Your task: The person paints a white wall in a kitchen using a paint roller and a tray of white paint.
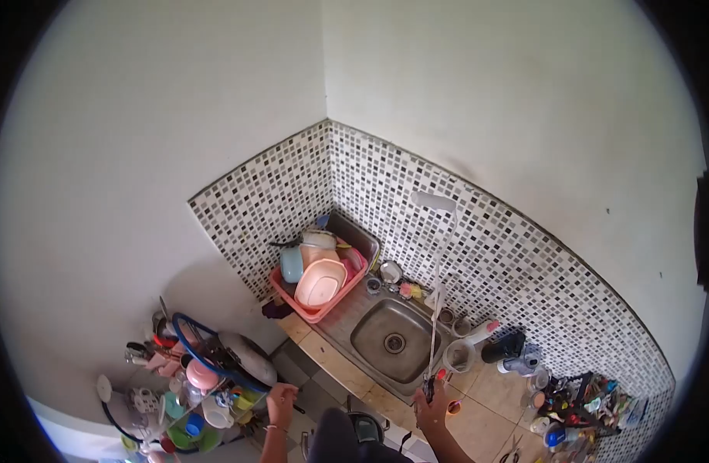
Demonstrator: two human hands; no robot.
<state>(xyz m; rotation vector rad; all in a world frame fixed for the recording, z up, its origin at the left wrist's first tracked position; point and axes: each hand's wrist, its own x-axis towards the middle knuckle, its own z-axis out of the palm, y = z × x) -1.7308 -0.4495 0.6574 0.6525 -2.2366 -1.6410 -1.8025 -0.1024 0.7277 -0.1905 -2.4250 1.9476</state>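
Observation:
My left hand (280, 404) is closed, with a wristband at its wrist. It is close to the crowded dish rack (186, 333), and a small dark piece shows beside its fingers. Over the front edge of the counter my right hand (431, 407) is closed around a slim dark object (428, 384); I cannot tell its kind. The steel sink (397, 339), with a round drain, lies just ahead of that hand. A clear tub (458, 356) stands close by. Below, between both hands, a dark pot (365, 427) partly shows beside my leg.
A pink basin (314, 315) full of bowls and pots stands left of the sink. Behind the sink rises a pale pipe or hose (438, 297). Bottles, a black container (503, 348), scissors (512, 450) and heaped small items (597, 397) occupy the counter at right.

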